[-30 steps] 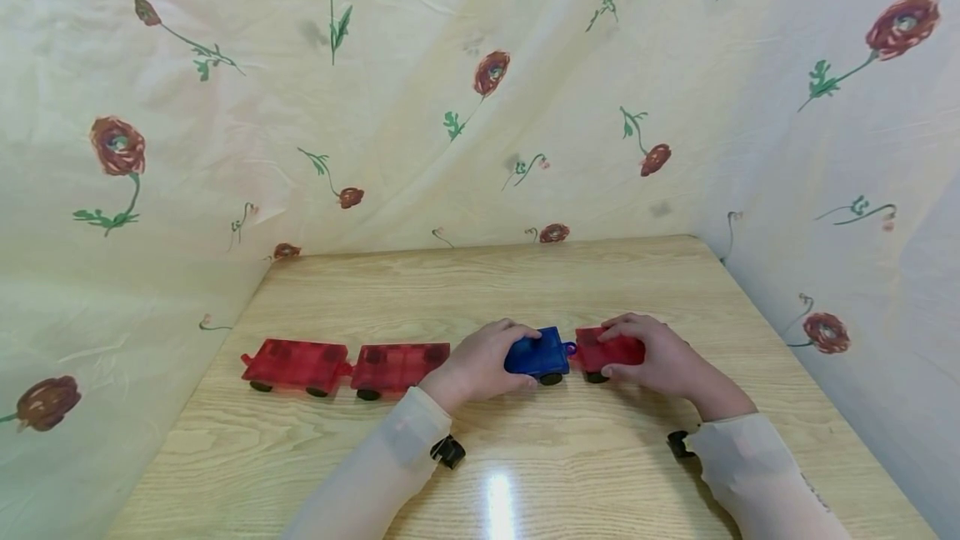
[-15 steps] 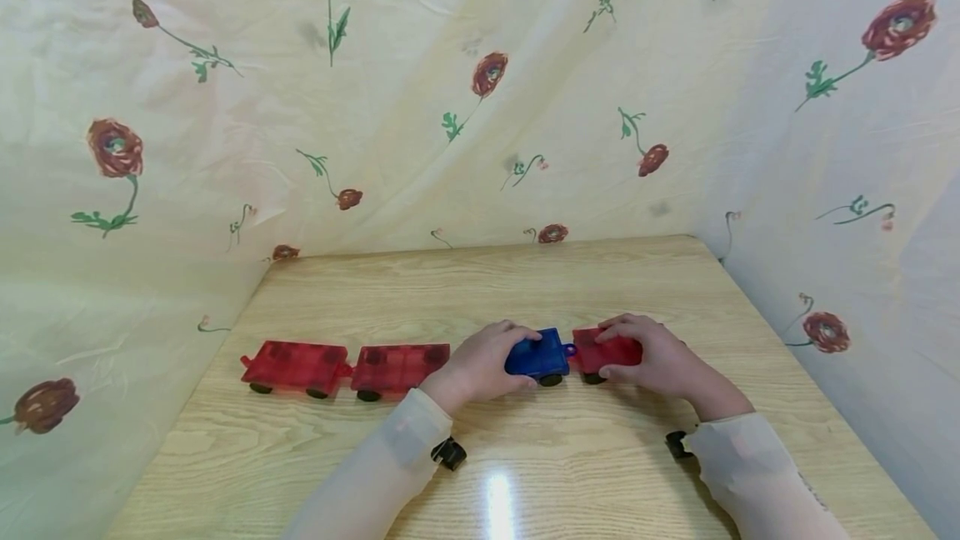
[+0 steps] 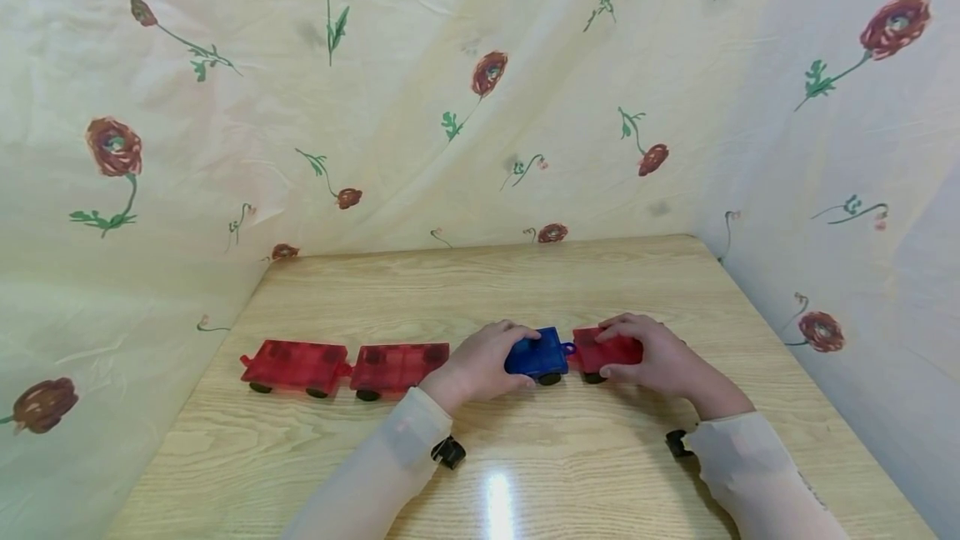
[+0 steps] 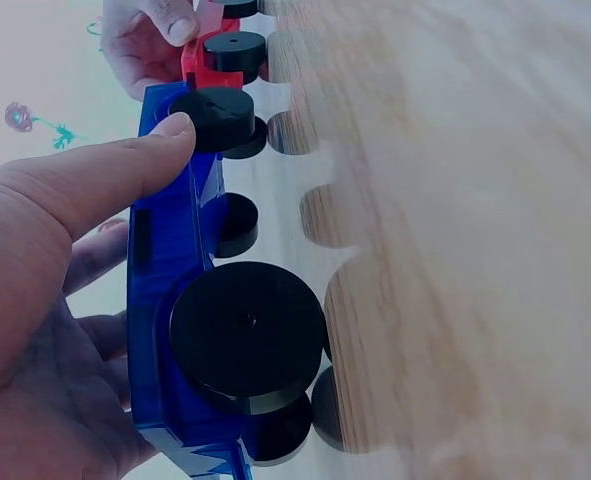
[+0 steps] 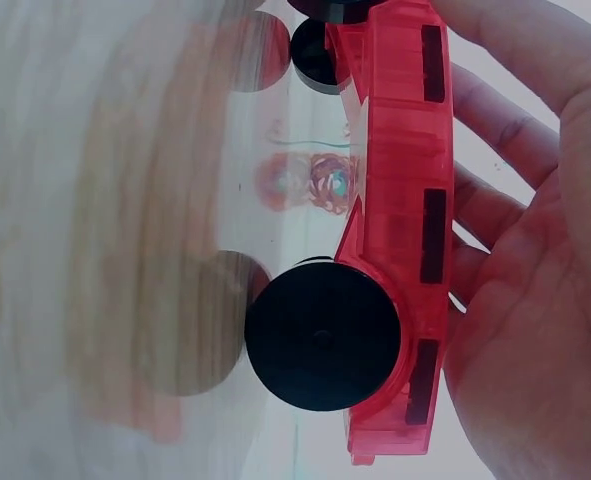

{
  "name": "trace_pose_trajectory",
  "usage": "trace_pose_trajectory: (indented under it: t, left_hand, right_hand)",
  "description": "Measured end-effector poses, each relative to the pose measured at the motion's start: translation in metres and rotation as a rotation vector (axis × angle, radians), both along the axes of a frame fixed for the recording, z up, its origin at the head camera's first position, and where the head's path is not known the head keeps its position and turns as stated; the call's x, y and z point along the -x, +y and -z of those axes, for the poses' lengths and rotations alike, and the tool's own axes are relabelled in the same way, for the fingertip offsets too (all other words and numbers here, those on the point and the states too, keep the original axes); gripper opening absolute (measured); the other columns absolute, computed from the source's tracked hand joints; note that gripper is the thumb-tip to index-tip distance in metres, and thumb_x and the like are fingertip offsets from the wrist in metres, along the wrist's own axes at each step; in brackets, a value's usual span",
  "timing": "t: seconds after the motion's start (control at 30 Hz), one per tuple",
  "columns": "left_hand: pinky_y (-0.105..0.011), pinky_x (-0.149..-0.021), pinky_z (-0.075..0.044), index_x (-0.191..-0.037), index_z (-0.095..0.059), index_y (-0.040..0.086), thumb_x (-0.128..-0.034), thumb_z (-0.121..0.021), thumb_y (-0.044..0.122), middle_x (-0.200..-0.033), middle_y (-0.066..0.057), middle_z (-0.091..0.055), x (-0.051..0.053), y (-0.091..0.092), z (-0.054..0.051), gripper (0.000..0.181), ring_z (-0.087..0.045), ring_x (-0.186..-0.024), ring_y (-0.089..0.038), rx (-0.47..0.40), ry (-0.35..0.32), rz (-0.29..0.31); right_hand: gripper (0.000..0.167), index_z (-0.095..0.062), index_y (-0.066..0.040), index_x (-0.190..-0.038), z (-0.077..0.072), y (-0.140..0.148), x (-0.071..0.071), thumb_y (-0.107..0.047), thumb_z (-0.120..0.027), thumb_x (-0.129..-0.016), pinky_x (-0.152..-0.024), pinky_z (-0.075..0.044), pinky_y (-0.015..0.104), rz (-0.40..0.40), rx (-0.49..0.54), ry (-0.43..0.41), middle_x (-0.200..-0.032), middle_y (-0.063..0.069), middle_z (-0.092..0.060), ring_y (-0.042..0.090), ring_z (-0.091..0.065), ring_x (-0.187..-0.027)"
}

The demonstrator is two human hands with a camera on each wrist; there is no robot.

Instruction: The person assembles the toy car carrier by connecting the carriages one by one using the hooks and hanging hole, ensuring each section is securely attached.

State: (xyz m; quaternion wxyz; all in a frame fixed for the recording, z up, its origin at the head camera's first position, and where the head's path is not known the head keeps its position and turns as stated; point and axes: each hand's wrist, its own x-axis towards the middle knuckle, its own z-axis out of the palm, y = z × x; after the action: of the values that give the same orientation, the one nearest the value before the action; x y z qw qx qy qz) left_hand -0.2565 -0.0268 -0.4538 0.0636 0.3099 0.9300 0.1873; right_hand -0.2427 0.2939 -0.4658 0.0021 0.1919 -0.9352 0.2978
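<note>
My left hand (image 3: 483, 365) grips a translucent blue toy train car (image 3: 538, 355) with black wheels; its left part hides under the palm. In the left wrist view the thumb presses the near side of the blue car (image 4: 170, 290). My right hand (image 3: 660, 357) holds a translucent red toy train car (image 3: 588, 348), fingers over the top and thumb on the near side. The right wrist view shows this red car (image 5: 400, 200) on its black wheels. Between the two, the blue car's ring hitch (image 3: 569, 349) meets the red car's end; whether they are hooked is too small to tell.
To the left, two more red train cars, the far-left car (image 3: 296, 363) and the car beside it (image 3: 393, 367), stand end to end on the wooden table (image 3: 480, 290). A flowered cloth (image 3: 405, 107) hangs behind and at both sides.
My right hand and its red car have shifted very slightly left, nearer the blue car. The left hand and the other cars stay put.
</note>
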Motion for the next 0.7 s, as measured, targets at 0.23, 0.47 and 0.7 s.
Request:
trace_pose_trajectory:
  t: [0.23, 0.47, 0.7]
  left_hand:
    - [-0.045, -0.109, -0.049, -0.155, -0.049, 0.035, -0.0911, -0.081, 0.049, -0.149, 0.003, -0.053, -0.0010, -0.0028, -0.0022, 0.073, -0.053, -0.134, -0.021, -0.011, -0.003, 0.015]
    - [-0.044, -0.109, -0.048, -0.155, -0.049, 0.036, -0.0914, -0.080, 0.049, -0.149, 0.003, -0.054, 0.0005, -0.0033, -0.0009, 0.072, -0.053, -0.135, -0.021, -0.003, 0.012, 0.024]
    - [-0.044, -0.111, -0.047, -0.154, -0.051, 0.035, -0.0932, -0.080, 0.046, -0.150, 0.004, -0.053, 0.0007, -0.0022, 0.0012, 0.068, -0.051, -0.138, -0.022, 0.040, 0.000, 0.029]
  right_hand:
    - [0.045, -0.075, -0.021, -0.125, -0.0004, -0.0006, -0.0012, -0.032, -0.091, -0.084, -0.092, -0.057, 0.056, -0.002, 0.004, -0.005, -0.144, 0.008, -0.058, 0.041, -0.050, -0.130]
    - [0.044, -0.075, -0.022, -0.125, -0.0008, 0.0020, -0.0005, -0.030, -0.091, -0.084, -0.094, -0.057, 0.056, -0.010, 0.011, -0.012, -0.144, 0.007, -0.058, 0.041, -0.049, -0.131]
    - [0.043, -0.075, -0.022, -0.123, -0.0013, 0.0027, -0.0020, -0.033, -0.091, -0.084, -0.094, -0.057, 0.056, -0.021, 0.022, -0.004, -0.141, 0.007, -0.060, 0.040, -0.051, -0.129]
